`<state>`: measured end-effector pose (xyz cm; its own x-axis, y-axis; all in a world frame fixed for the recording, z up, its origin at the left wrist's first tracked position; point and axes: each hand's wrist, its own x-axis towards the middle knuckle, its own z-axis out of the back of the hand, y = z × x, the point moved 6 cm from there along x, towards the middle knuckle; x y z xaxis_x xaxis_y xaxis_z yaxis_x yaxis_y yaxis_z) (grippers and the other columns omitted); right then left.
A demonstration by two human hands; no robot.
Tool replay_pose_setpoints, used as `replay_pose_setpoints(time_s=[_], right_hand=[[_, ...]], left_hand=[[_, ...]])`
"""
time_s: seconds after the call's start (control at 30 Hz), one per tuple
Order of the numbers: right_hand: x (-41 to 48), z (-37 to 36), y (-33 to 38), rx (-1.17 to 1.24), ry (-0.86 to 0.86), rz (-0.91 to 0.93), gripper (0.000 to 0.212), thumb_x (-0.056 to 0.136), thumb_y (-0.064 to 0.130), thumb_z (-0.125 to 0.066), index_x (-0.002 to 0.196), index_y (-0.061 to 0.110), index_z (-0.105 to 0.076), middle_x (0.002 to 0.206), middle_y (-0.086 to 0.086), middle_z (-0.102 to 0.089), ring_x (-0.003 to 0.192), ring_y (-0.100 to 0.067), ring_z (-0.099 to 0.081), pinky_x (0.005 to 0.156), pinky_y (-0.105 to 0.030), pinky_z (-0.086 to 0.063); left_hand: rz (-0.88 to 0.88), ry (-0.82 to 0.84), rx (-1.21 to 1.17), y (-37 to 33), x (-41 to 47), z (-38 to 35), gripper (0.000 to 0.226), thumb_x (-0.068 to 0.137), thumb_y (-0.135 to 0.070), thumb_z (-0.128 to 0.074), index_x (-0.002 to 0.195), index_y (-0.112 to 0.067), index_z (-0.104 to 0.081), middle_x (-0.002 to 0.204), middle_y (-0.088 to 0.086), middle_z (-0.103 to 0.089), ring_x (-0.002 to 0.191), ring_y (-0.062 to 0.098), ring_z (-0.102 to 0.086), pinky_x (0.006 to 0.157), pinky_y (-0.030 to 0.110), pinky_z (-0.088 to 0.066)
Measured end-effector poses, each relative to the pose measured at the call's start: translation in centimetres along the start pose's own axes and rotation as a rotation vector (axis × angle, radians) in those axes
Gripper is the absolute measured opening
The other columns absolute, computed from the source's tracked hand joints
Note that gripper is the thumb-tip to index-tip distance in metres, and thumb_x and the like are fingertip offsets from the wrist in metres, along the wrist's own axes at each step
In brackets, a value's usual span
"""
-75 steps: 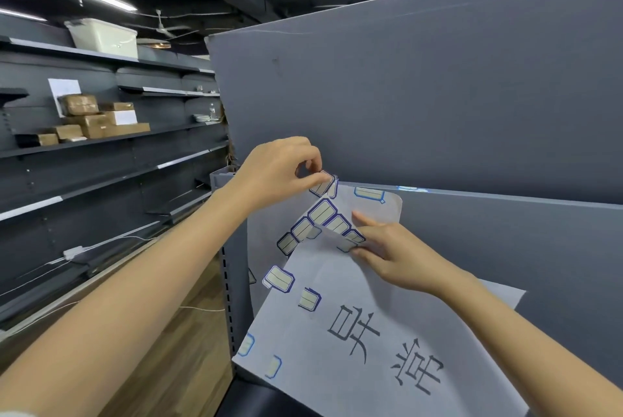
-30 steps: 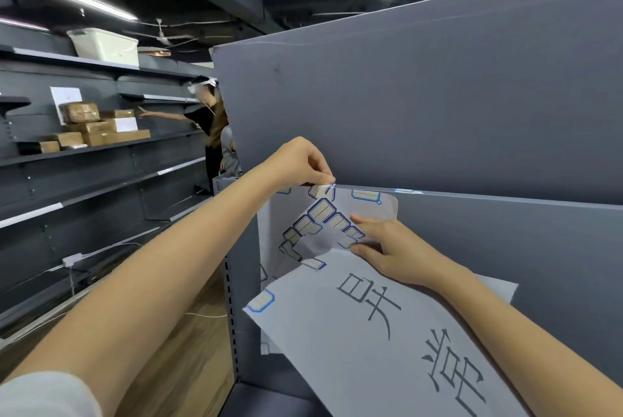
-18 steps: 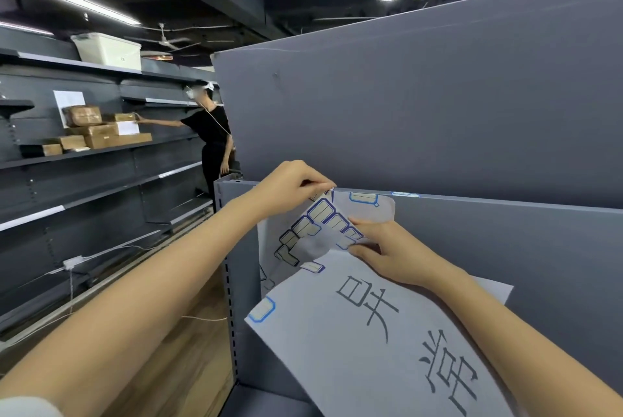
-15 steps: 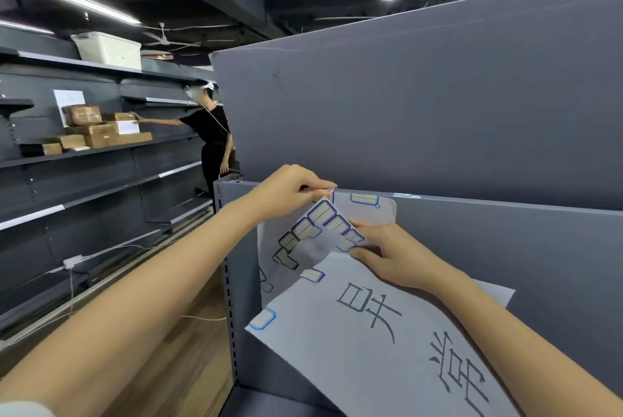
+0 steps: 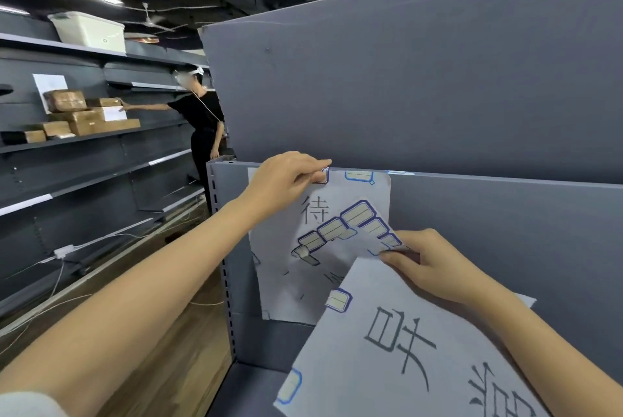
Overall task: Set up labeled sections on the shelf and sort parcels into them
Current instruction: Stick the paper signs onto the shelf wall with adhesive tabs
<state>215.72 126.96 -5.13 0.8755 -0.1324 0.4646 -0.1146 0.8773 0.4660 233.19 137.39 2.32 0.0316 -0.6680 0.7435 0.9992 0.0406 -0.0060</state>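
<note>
Against the grey shelf panel (image 5: 488, 248), the left hand (image 5: 286, 177) pinches a sticker (image 5: 322, 176) onto the posted sign's (image 5: 293, 281) top edge; the right hand (image 5: 428, 265) grips a label sheet (image 5: 354, 224) and second sign (image 5: 387, 366) nearby.

A grey metal shelf unit (image 5: 488, 248) is standing in front of the wearer, its back panel rising behind a lower panel. A white paper sign (image 5: 286, 268) is hanging flat against the lower panel, close to the unit's left upright, its top edge meeting the panel's top rim; a blue-bordered sticker (image 5: 359, 176) is sitting on its upper edge. Left of the unit, across wooden floor (image 5: 161, 332) (thin cables are trailing over it), wall shelving (image 5: 101, 160) is running along. Brown parcels (image 5: 84, 116) are resting on one board there, and a white bin (image 5: 88, 31) is sitting on the top board.
</note>
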Motion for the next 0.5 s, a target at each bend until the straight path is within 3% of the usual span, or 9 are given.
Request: replay_pose_setpoints(time_s=[0.13, 0.23, 0.4, 0.5], right_hand=[[-1.7, 2.0, -1.3, 0.045, -0.119, -0.073, 0.017, 0.09, 0.009, -0.058, 0.089, 0.022, -0.068, 0.09, 0.025, -0.069, 0.084, 0.001, -0.063, 0.077, -0.016, -0.046], [-3.0, 4.0, -1.4, 0.042, -0.197, -0.133, 0.033, 0.09, 0.002, -0.057, 0.086, 0.034, -0.062, 0.081, 0.042, -0.061, 0.079, 0.019, -0.056, 0.072, -0.002, -0.039], [-5.2, 6.4, -1.3, 0.042, -0.286, -0.194, 0.038, 0.091, -0.003, -0.053, 0.079, 0.033, -0.057, 0.058, 0.039, -0.056, 0.06, 0.019, -0.054, 0.059, -0.001, -0.038], [-6.4, 7.2, -0.8, 0.055, -0.318, -0.214, 0.037, 0.091, -0.001, -0.054, 0.081, 0.035, -0.059, 0.069, 0.044, -0.058, 0.071, 0.024, -0.054, 0.065, 0.002, -0.037]], left_hand=[[-0.08, -0.052, 0.084, -0.5, -0.2, -0.3, 0.031, 0.089, -0.018, -0.047, 0.1, -0.005, -0.072, 0.079, 0.004, -0.071, 0.062, 0.026, -0.059, 0.059, 0.029, -0.051], [-0.114, -0.082, 0.136, -0.7, 0.0, -0.1, 0.029, 0.088, -0.019, -0.048, 0.094, -0.005, -0.073, 0.075, 0.004, -0.07, 0.058, 0.025, -0.06, 0.051, 0.032, -0.052], [-0.042, -0.026, 0.036, -0.4, -0.5, 0.2, 0.03, 0.09, -0.017, -0.057, 0.116, -0.007, -0.067, 0.093, 0.004, -0.072, 0.081, 0.026, -0.062, 0.072, 0.03, -0.048], [-0.039, -0.113, 0.056, -0.6, -0.7, 0.1, 0.025, 0.084, -0.009, -0.056, 0.103, -0.004, -0.072, 0.085, 0.003, -0.074, 0.071, 0.026, -0.064, 0.065, 0.033, -0.054]])
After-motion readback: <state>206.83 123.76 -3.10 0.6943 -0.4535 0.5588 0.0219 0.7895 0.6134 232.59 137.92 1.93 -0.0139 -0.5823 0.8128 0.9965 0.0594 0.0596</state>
